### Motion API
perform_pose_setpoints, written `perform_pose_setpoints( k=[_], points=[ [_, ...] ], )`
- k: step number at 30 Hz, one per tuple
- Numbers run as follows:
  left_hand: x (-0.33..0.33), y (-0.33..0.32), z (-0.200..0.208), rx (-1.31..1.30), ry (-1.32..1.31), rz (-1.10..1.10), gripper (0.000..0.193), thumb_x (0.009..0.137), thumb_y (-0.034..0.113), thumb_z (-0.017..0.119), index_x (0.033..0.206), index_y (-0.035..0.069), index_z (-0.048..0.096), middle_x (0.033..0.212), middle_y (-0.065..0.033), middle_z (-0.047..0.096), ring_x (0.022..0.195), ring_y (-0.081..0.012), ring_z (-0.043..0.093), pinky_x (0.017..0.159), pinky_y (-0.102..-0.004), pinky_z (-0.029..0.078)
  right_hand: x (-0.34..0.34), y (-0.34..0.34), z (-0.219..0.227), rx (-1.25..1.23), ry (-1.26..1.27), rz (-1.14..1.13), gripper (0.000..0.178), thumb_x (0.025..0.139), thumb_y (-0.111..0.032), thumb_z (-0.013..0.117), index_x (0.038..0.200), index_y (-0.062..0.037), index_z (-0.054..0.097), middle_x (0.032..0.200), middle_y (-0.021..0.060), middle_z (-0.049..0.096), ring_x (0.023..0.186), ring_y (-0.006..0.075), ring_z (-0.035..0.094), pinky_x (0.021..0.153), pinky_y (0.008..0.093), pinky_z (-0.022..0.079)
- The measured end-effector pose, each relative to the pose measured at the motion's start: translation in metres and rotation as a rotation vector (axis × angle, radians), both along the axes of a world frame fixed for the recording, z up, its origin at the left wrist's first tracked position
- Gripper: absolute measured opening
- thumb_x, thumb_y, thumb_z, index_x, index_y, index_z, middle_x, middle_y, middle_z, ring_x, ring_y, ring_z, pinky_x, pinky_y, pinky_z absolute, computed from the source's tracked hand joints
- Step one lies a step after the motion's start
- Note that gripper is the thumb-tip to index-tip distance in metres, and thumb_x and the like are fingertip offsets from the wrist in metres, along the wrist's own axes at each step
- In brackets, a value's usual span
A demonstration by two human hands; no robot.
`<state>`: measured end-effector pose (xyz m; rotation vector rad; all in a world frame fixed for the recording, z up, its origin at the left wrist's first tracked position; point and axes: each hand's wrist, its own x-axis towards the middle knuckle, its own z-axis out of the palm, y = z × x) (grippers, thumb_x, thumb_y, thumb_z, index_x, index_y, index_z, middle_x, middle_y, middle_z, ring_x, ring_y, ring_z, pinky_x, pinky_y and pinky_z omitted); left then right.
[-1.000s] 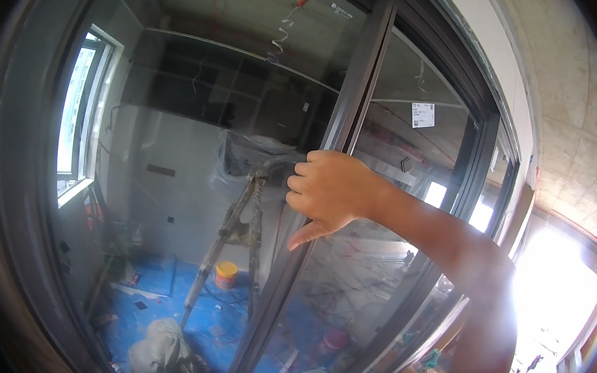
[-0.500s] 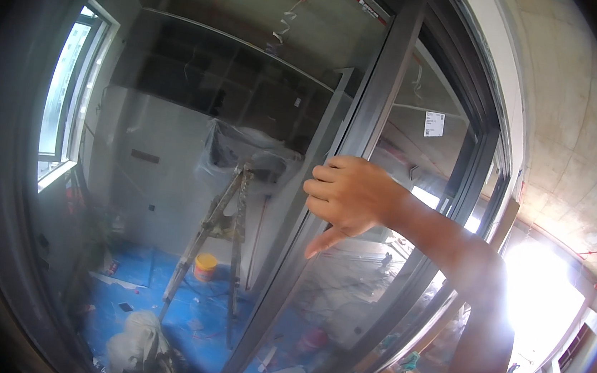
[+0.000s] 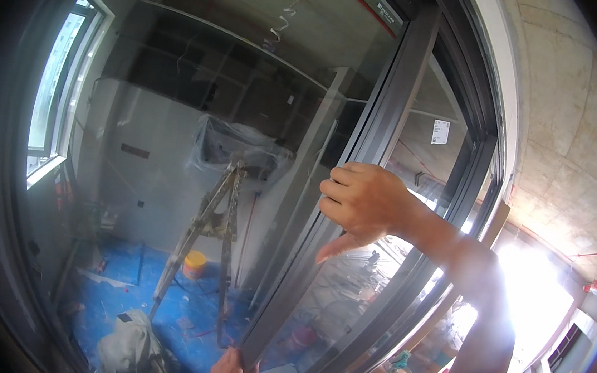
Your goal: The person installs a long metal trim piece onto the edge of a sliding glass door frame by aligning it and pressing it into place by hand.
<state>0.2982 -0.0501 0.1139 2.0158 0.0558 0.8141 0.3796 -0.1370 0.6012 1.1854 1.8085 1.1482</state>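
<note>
"What have you got hold of?"

"A dark upright bar (image 3: pixel 290 286), part of the frame between two glass panes. It runs slantwise across my view, from the upper right down to the lower middle."

"And your fingers?"

"My right fingers (image 3: pixel 338 189) are curled over the bar partway along it, the thumb angled down against it. My left fingers (image 3: pixel 226 363) close on its lower stretch, at the bottom of my view; some of that grip is hidden."

"What else do you see?"

"Through the left pane (image 3: pixel 154 115), a stepladder (image 3: pixel 198 220) with a yellow bucket (image 3: pixel 194 266) showing between its legs, and blue sheeting (image 3: pixel 176 297) over the floor. A pale, rumpled bundle (image 3: pixel 130 349) lies nearer me. A white label (image 3: pixel 440 132) sits on the right pane (image 3: pixel 346 288), beyond my right fingers."
</note>
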Motion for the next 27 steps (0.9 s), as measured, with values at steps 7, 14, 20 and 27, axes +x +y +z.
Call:
perform_pose_setpoints(
  k=[7, 14, 20, 27],
  points=[
    [0.004, 0.003, 0.003, -0.054, -0.037, -0.070, 0.044, 0.090, 0.031, 0.072, 0.108, -0.002, 0.050, 0.099, -0.0315, 0.061, 0.087, -0.0535, 0.058, 0.072, -0.0561, 0.047, -0.008, -0.007, 0.005, 0.006, -0.007, -0.050, 0.074, 0.080, -0.080, 0.056, 0.060, -0.0098, 0.047, 0.071, 0.0021, 0.045, 0.069, 0.0193, 0.050, 0.057, 0.0318, 0.043],
    [0.003, 0.009, 0.006, -0.002, 0.033, -0.047, 0.043, 0.088, 0.034, 0.074, 0.105, 0.002, 0.052, 0.094, -0.0271, 0.063, 0.081, -0.0507, 0.061, 0.067, -0.0545, 0.049, -0.004, -0.003, 0.003, -0.015, 0.020, -0.027, 0.070, 0.079, -0.077, 0.060, 0.068, -0.0088, 0.053, 0.076, 0.0021, 0.049, 0.071, 0.0197, 0.050, 0.059, 0.0321, 0.045],
    [0.004, 0.011, 0.010, 0.006, 0.078, -0.055, 0.045, 0.088, 0.038, 0.075, 0.104, 0.003, 0.051, 0.093, -0.0253, 0.064, 0.079, -0.0489, 0.062, 0.065, -0.0537, 0.050, -0.003, 0.000, 0.003, 0.003, 0.035, 0.100, 0.066, 0.082, -0.075, 0.059, 0.073, -0.0098, 0.055, 0.079, 0.0014, 0.051, 0.075, 0.0197, 0.051, 0.062, 0.0326, 0.045],
    [-0.006, 0.014, 0.019, 0.134, 0.004, -0.017, 0.048, 0.089, 0.041, 0.074, 0.108, 0.003, 0.050, 0.095, -0.0257, 0.064, 0.079, -0.0493, 0.064, 0.063, -0.0547, 0.051, -0.009, -0.001, 0.004, 0.019, 0.024, 0.009, 0.070, 0.084, -0.079, 0.052, 0.068, -0.0106, 0.052, 0.076, 0.0012, 0.049, 0.076, 0.0195, 0.051, 0.062, 0.0325, 0.042]
  ],
)
